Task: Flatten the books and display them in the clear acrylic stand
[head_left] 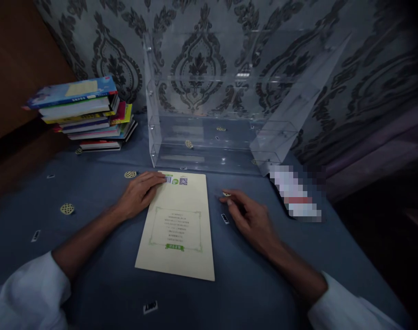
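Note:
A thin cream book (181, 197) lies flat on the cloth in front of me, its printed text and green frame upside down to me. My left hand (140, 192) rests at the book's far left corner, fingers stretched out and laid over its edge. To the right of the book, apart from it, my right hand (250, 217) hovers low over or touches the cloth; I cannot tell which. Its fingers are bent loosely, with a gap between thumb and forefinger and nothing seen in them.
Behind the book stands a clear acrylic rack (209, 160) against the patterned wall. A stack of books (88, 117) is at the back left. On the right lies a dark-edged object with a blurred-out face (294, 197). Blue cloth (102, 284) with printed patches covers the table.

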A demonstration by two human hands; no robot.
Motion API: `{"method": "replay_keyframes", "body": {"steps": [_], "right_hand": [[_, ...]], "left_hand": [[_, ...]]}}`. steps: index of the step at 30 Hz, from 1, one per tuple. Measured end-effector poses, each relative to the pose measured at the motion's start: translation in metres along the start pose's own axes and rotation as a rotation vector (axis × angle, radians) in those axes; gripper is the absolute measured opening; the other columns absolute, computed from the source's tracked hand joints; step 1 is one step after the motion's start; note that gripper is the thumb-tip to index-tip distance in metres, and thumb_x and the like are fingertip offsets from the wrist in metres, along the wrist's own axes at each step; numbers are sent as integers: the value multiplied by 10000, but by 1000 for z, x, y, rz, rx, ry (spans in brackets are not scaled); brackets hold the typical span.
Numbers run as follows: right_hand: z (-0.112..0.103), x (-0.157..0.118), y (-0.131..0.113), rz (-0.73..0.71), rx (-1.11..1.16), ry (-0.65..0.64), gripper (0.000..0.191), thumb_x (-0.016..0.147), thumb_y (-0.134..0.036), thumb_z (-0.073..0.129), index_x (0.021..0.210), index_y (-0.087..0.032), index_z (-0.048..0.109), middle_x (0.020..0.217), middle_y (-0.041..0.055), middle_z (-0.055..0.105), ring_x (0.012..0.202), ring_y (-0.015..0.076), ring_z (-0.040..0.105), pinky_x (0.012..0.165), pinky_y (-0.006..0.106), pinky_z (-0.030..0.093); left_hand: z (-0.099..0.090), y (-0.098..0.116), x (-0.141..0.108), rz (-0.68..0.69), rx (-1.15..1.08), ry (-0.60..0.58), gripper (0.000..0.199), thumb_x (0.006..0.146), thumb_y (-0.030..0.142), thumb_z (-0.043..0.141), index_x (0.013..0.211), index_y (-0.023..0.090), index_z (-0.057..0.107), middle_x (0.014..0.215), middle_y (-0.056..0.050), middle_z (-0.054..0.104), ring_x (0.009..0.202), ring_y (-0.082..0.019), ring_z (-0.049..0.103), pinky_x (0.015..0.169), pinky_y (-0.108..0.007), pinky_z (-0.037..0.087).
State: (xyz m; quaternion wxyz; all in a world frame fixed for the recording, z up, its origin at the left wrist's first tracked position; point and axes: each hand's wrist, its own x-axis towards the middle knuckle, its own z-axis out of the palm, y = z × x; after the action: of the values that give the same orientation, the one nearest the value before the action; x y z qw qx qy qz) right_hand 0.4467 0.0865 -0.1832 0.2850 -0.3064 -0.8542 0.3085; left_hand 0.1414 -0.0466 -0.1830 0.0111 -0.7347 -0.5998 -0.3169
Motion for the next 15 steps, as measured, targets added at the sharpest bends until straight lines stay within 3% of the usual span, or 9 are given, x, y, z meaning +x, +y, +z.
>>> {"method": "replay_keyframes", "body": {"steps": [10,15], "right_hand": [[1,0,-1,-49,-21,13,284,957,-274,496,1172,-224,675,905,59,802,656,209,734,527,293,555],[0,0,-2,-86,-47,19,287,964,-263,489,1174,-208,675,890,56,801,612,191,721,504,275,544]], "left_hand": [[2,-1,-1,22,-6,39,294,970,127,461,1185,187,651,1212,-110,710,1144,-230,668,989,-431,556],[2,-2,-2,4,10,49,293,966,124,471,1184,194,654,1205,-112,706,1134,-234,667,990,-427,549]]}}
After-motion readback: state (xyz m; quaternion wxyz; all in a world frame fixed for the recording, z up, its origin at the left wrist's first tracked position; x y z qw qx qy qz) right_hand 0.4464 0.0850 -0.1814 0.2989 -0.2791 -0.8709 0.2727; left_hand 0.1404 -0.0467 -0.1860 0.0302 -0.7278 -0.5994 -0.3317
